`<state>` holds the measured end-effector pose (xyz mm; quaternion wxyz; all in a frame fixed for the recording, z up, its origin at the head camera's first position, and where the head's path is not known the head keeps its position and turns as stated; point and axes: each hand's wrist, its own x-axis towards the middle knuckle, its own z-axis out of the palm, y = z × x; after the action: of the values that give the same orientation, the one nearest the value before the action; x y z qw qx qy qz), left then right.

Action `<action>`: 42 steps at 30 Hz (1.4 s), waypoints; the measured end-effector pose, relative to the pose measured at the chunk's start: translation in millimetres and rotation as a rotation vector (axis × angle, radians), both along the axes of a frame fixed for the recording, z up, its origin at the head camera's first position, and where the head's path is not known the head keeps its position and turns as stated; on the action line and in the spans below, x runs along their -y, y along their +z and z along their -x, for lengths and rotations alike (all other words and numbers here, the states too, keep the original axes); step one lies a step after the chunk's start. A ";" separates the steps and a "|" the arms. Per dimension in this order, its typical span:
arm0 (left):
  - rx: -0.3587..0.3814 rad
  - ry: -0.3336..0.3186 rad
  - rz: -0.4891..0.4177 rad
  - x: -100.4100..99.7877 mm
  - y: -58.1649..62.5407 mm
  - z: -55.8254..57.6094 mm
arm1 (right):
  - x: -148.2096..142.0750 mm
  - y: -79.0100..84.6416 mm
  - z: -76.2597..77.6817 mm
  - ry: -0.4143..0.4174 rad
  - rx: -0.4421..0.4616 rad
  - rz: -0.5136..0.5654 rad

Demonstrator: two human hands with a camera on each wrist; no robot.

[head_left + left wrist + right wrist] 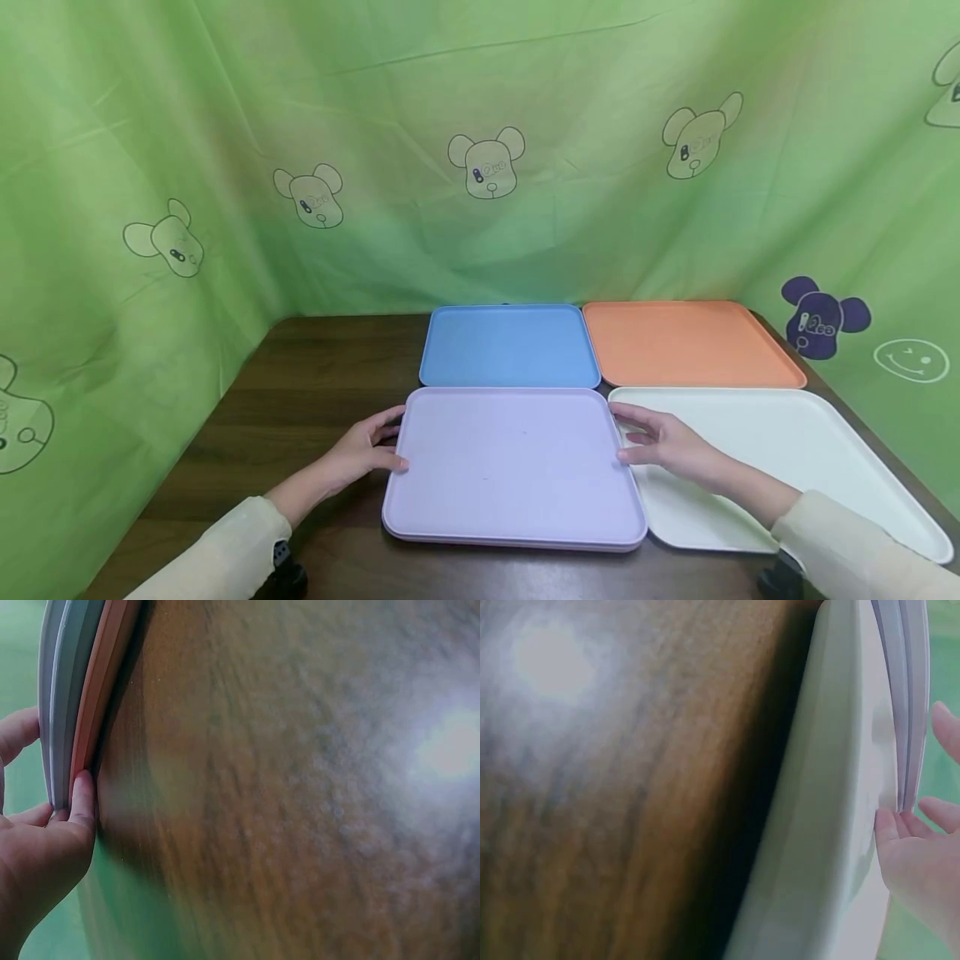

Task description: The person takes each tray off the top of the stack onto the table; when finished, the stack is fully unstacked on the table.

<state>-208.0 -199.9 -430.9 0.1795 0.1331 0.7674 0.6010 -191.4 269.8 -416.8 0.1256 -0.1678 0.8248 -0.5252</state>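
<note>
A lilac tray (pixel 510 467) lies on top of a stack at the front middle of the table. In the left wrist view, a grey-green tray (pixel 77 660) and an orange-pink tray (pixel 105 667) show beneath it. My left hand (pixel 367 450) holds the stack's left side, thumb over the top rim and fingers along the edge, one fingertip down at the lowest tray. From the opposite side my right hand (pixel 667 442) grips the right edge, thumb at the rim. It reaches across a white tray (pixel 810 467) that lies beside the stack.
Behind the stack lies a blue tray (pixel 510 346), with an orange tray (pixel 690 343) to its right. The dark wooden table (pixel 315 358) stands against a green curtain (pixel 390 100) printed with bear heads.
</note>
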 end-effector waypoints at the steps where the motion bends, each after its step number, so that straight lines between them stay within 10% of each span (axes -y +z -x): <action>1: 0.001 0.001 0.001 -0.1 0.1 -0.3 | 0.2 0.0 -0.1 0.001 0.003 -0.003; 42: 0.030 0.079 -0.027 -5.4 0.1 -0.6 | 4.4 4.0 -1.6 0.045 -0.024 -0.078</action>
<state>-207.4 -194.5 -430.7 0.1651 0.0961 0.7611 0.6199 -189.8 265.3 -412.7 0.1338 -0.1875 0.8421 -0.4876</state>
